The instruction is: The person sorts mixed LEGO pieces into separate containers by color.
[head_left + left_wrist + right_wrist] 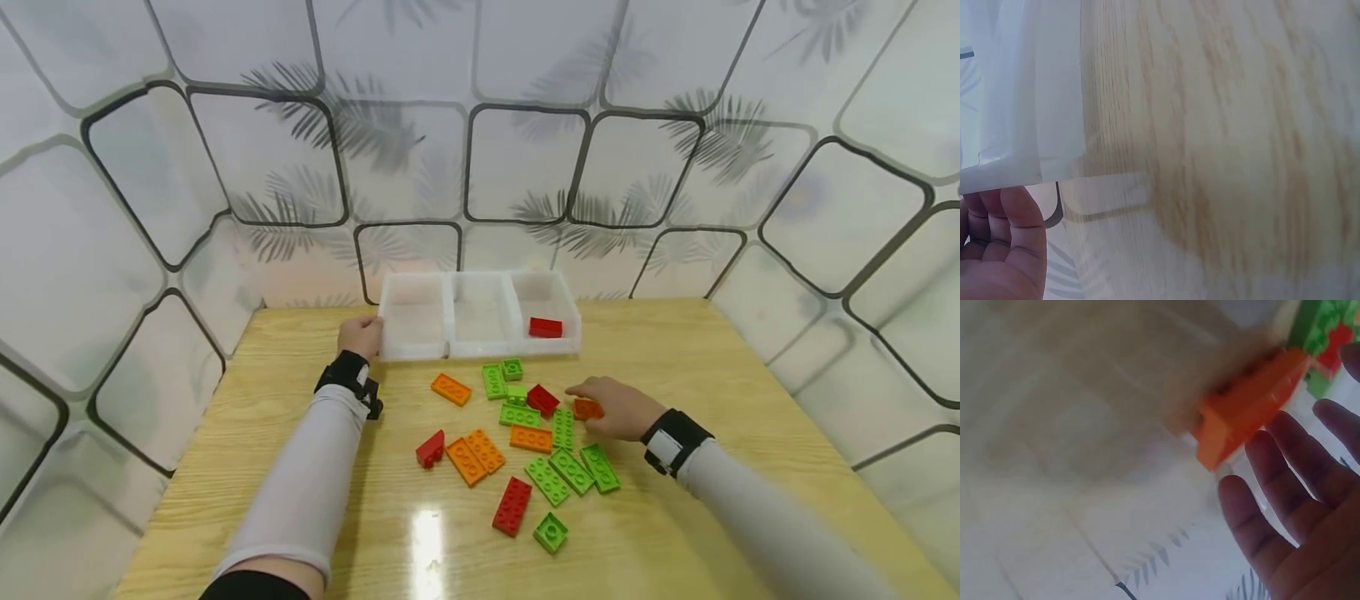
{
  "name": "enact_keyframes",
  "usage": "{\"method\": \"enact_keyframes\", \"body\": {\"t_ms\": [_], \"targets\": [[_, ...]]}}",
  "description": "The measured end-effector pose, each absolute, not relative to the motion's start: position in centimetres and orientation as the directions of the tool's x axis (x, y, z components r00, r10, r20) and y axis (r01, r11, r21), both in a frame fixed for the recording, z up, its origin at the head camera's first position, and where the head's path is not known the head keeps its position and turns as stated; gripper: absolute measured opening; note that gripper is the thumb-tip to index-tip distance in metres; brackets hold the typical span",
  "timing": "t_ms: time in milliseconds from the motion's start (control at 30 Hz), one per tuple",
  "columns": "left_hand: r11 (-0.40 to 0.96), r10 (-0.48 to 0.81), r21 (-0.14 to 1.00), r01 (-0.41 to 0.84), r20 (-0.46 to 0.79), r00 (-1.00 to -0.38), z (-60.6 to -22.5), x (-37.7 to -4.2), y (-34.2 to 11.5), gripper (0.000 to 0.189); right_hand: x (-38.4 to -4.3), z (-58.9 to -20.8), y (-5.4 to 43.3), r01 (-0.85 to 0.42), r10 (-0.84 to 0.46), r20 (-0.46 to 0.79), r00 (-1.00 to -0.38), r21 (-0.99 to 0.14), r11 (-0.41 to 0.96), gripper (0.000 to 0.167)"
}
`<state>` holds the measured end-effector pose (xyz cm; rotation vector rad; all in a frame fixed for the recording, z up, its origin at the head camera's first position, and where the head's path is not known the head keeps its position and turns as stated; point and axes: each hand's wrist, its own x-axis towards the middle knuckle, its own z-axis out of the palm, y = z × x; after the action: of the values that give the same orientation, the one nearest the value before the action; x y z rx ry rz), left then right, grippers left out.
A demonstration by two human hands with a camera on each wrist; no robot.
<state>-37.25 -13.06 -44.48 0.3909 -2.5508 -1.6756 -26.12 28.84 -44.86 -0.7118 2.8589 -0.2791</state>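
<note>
A white three-compartment tray [480, 348] stands at the back of the table, with a red brick [545, 328] lying in its right compartment. My left hand [361, 336] holds the tray's left side; in the left wrist view its curled fingers [1021, 209] meet the tray wall [1060, 94], and the thumb is hidden. Over the right part of the brick group, my right hand [622, 408] reaches to an orange brick [587, 409]. In the right wrist view that orange brick [1247, 403] stands on its side against loosely extended fingers [1272, 465].
Loose green bricks [573, 472], orange bricks [467, 461] and red bricks [512, 506] lie scattered across the middle of the wooden table [300, 500]. A single orange brick [451, 389] lies in front of the tray. Patterned sheeting [525, 167] rises behind the table and at both sides.
</note>
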Motion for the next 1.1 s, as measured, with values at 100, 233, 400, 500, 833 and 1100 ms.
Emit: {"method": "enact_keyframes", "body": {"t_ms": [100, 233, 400, 500, 833, 1100], "targets": [[0.370, -0.248, 0.912, -0.175, -0.085, -0.965, -44.4, -37.4, -13.5, 0.041, -25.4, -45.6, 28.7, -0.462, -0.486, -0.122, -0.865, -0.181, 0.868, 0.053], [0.357, -0.261, 0.915, -0.186, -0.094, -0.961, -44.7, -37.6, -13.7, 0.040, -25.1, -46.4, 28.4, -0.470, -0.482, -0.063, -0.874, -0.141, 0.871, 0.045], [0.341, -0.282, 0.915, -0.214, -0.117, -0.952, -45.2, -37.5, -13.5, 0.040, -24.9, -47.0, 28.3, -0.470, -0.476, -0.004, -0.880, -0.151, 0.870, 0.031], [0.327, -0.282, 0.920, -0.215, -0.122, -0.952, -45.3, -37.3, -13.5, 0.040, -25.2, -47.4, 28.4, -0.514, -0.511, 0.065, -0.857, -0.173, 0.840, 0.021], [0.341, -0.275, 0.919, -0.198, -0.103, -0.956, -44.9, -37.3, -13.5, 0.041, -26.3, -46.5, 27.5, -0.592, -0.567, 0.212, -0.796, -0.072, 0.803, 0.013], [0.333, -0.262, 0.917, -0.222, -0.136, -0.955, -44.8, -38.0, -13.1, 0.041, -28.8, -44.2, 24.2, -0.523, -0.509, 0.340, -0.791, 0.056, 0.850, 0.054]]}}
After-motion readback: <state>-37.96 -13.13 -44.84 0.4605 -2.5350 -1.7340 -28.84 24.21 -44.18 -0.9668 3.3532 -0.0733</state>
